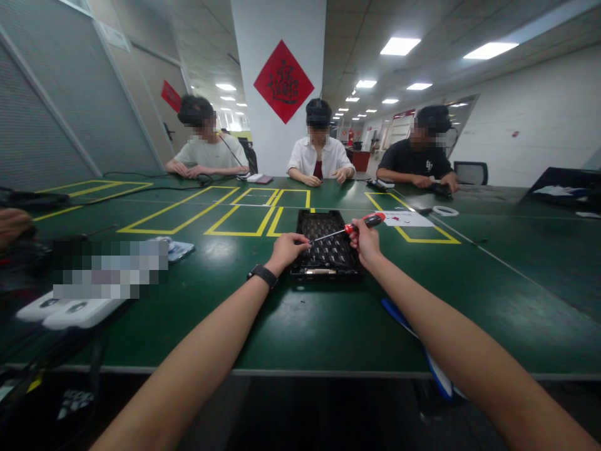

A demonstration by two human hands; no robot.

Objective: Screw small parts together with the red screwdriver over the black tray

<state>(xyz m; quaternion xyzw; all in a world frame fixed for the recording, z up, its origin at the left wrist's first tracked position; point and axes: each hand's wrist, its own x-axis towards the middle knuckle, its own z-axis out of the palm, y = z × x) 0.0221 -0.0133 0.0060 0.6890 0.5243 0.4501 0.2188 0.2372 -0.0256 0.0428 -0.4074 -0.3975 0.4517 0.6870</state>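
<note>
My right hand (366, 243) is closed around the red and black handle of a screwdriver (377, 220). The shaft points left and slightly down across a black tray-like case (328, 273) on the green table. At the case's left side, my left hand (287, 249) pinches at the screwdriver's tip; whatever small piece sits between the fingers is too small to make out. Rows of small shiny shapes cover the inside of the case, and a pale strip (320, 271) lies along its near edge.
Yellow tape (235, 233) marks rectangles on the table (300, 332). A white power strip (84, 307) and cables lie left, a white paper (408, 219) and tape roll (445, 211) right. A blue-edged object (397, 312) lies under my right forearm. Three people (319, 153) sit opposite.
</note>
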